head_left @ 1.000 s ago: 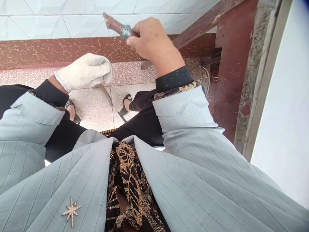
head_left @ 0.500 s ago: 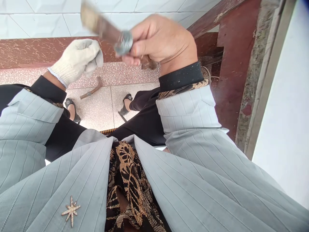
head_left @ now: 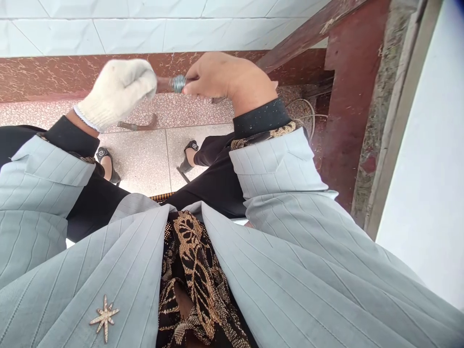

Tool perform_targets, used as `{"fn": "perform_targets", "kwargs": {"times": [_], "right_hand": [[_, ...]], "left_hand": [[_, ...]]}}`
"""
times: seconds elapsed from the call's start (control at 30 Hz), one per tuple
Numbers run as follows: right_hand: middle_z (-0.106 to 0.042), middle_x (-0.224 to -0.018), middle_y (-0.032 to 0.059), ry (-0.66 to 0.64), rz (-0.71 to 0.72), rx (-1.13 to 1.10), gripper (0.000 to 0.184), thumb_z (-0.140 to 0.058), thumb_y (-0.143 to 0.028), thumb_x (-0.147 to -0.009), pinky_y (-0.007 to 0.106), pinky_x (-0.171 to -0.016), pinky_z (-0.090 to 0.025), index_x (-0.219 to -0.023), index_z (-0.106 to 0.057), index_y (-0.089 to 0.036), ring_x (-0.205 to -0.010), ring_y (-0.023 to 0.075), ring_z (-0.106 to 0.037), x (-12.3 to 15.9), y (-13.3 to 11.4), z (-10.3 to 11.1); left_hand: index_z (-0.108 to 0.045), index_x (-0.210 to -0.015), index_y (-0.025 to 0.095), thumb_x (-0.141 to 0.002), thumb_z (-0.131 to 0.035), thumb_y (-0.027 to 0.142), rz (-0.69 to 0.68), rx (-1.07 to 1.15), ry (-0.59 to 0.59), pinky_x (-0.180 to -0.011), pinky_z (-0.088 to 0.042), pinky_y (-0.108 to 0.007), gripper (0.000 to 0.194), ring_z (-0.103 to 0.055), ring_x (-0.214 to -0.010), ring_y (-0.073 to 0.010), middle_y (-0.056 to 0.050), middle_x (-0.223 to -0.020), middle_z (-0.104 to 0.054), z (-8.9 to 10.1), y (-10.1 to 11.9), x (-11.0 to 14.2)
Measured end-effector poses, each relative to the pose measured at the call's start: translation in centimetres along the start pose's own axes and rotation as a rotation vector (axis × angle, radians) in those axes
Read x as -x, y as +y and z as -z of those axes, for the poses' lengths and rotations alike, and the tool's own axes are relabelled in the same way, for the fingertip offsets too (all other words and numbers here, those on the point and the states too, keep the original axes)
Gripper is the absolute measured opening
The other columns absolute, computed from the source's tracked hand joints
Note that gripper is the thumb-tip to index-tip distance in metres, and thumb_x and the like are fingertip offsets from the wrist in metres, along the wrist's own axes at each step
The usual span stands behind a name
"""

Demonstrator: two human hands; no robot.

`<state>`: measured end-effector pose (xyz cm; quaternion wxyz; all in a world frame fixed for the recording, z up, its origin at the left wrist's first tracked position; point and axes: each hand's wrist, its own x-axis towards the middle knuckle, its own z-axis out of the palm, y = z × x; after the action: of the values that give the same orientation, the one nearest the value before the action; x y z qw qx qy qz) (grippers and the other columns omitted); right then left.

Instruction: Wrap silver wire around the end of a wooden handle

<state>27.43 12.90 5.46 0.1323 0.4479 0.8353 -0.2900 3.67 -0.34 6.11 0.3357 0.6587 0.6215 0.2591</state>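
My right hand [head_left: 217,75] is bare and closed around a brown wooden tool [head_left: 164,84] bound with a coil of grey wire [head_left: 178,83]. The tool lies nearly level, and its far end goes out of sight at the glove. My left hand [head_left: 125,89] wears a white knitted glove, fingers curled tight beside that end. What these gloved fingers hold, if anything, is hidden. Below the glove shows a second curved brown wooden tool [head_left: 139,125], also wrapped with wire; what supports it I cannot tell.
A white tiled wall [head_left: 126,36] with a red-brown skirting band [head_left: 43,77] stands in front. To the right are a dark red wooden frame [head_left: 355,82] with a slanting beam [head_left: 308,34] and a loop of pale cord [head_left: 310,108]. My feet rest on a speckled floor [head_left: 145,154].
My right hand has come down and left, bringing the raised tool level against the gloved hand. The gloved hand has barely moved. The curved tool below has turned and shifted slightly upward in view.
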Motion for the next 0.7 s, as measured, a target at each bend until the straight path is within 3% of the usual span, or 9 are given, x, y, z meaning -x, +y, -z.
{"fn": "perform_targets", "kwargs": {"times": [0.1, 0.17, 0.23, 0.3, 0.37, 0.43, 0.5, 0.6, 0.7], "right_hand": [[-0.074, -0.078, 0.0025, -0.281, 0.218, 0.067, 0.032, -0.080, -0.047, -0.109, 0.030, -0.107, -0.058, -0.105, -0.090, -0.017, -0.100, 0.0164, -0.076, -0.4, -0.1, 0.1], [-0.066, -0.073, -0.0029, -0.445, 0.342, 0.001, 0.036, -0.080, -0.048, -0.112, 0.029, -0.102, -0.056, -0.101, -0.088, -0.015, -0.090, 0.0118, -0.068, -0.2, 0.0, 0.3], [-0.067, -0.078, -0.0031, -0.513, 0.436, -0.130, 0.038, -0.085, -0.049, -0.114, 0.030, -0.098, -0.055, -0.101, -0.087, -0.013, -0.089, 0.0107, -0.066, 0.5, 0.3, 0.5], [-0.073, -0.087, -0.0004, -0.372, 0.485, -0.375, 0.038, -0.093, -0.052, -0.112, 0.030, -0.093, -0.053, -0.105, -0.087, -0.014, -0.093, 0.0115, -0.068, 1.3, 0.5, 0.5], [-0.074, -0.094, 0.0005, -0.063, 0.460, -0.697, 0.036, -0.090, -0.049, -0.118, 0.027, -0.084, -0.050, -0.110, -0.085, -0.014, -0.089, 0.0096, -0.064, 1.9, 0.3, 0.3], [-0.069, -0.093, -0.0004, 0.236, 0.359, -0.953, 0.034, -0.071, -0.038, -0.132, 0.022, -0.073, -0.044, -0.110, -0.078, -0.013, -0.077, 0.0069, -0.055, 1.8, -0.2, -0.1], [-0.065, -0.091, -0.0004, 0.408, 0.204, -0.989, 0.036, -0.057, -0.024, -0.137, 0.021, -0.066, -0.038, -0.105, -0.070, -0.013, -0.070, 0.0068, -0.047, 1.3, -0.6, -0.3], [-0.069, -0.090, 0.0023, 0.401, 0.017, -0.643, 0.030, -0.069, -0.013, -0.127, 0.023, -0.074, -0.052, -0.098, -0.070, -0.016, -0.073, 0.0089, -0.053, -0.1, -0.2, -0.6], [-0.063, -0.075, -0.0010, 0.160, 0.011, -0.141, 0.031, -0.082, -0.011, -0.113, 0.023, -0.081, -0.057, -0.085, -0.075, -0.020, -0.072, 0.0099, -0.055, -1.5, 0.7, -1.1]], "left_hand": [[-0.069, -0.079, 0.028, -0.110, -0.064, 0.021, 0.021, 0.082, 0.092, -0.078, -0.036, -0.041, 0.032, -0.052, -0.078, -0.0178, 0.001, -0.080, -0.063, 0.2, -0.6, -0.3], [-0.067, -0.077, 0.028, -0.113, -0.065, 0.024, 0.044, 0.100, 0.098, -0.078, -0.038, -0.040, 0.036, -0.052, -0.077, -0.0172, 0.001, -0.078, -0.062, -0.1, -1.0, -0.5], [-0.067, -0.077, 0.029, -0.115, -0.067, 0.024, 0.099, 0.103, 0.076, -0.076, -0.039, -0.040, 0.038, -0.052, -0.076, -0.0171, 0.001, -0.075, -0.060, -0.5, -1.2, -0.7], [-0.068, -0.079, 0.028, -0.116, -0.067, 0.020, 0.148, 0.141, 0.044, -0.074, -0.039, -0.038, 0.038, -0.052, -0.073, -0.0167, 0.002, -0.073, -0.060, -1.1, -1.3, -0.9], [-0.070, -0.082, 0.027, -0.120, -0.063, 0.017, 0.141, 0.188, -0.018, -0.071, -0.038, -0.037, 0.040, -0.051, -0.069, -0.0165, 0.002, -0.070, -0.060, -1.8, -1.4, -0.9], [-0.071, -0.082, 0.026, -0.124, -0.059, 0.018, 0.082, 0.187, -0.075, -0.071, -0.039, -0.037, 0.044, -0.049, -0.066, -0.0178, 0.001, -0.068, -0.060, -2.6, -1.6, -0.9], [-0.070, -0.077, 0.030, -0.125, -0.064, 0.021, 0.034, 0.128, -0.131, -0.075, -0.048, -0.040, 0.048, -0.051, -0.067, -0.0213, 0.000, -0.069, -0.061, -3.1, -2.1, -0.9], [-0.071, -0.076, 0.035, -0.120, -0.077, 0.027, -0.008, 0.099, -0.172, -0.093, -0.062, -0.042, 0.045, -0.061, -0.079, -0.0287, -0.001, -0.069, -0.059, -3.2, -3.1, -1.1], [-0.068, -0.075, 0.037, -0.119, -0.080, 0.033, -0.049, 0.057, -0.148, -0.100, -0.067, -0.040, 0.046, -0.061, -0.083, -0.0300, 0.000, -0.066, -0.050, -2.6, -4.1, -1.4]]}}
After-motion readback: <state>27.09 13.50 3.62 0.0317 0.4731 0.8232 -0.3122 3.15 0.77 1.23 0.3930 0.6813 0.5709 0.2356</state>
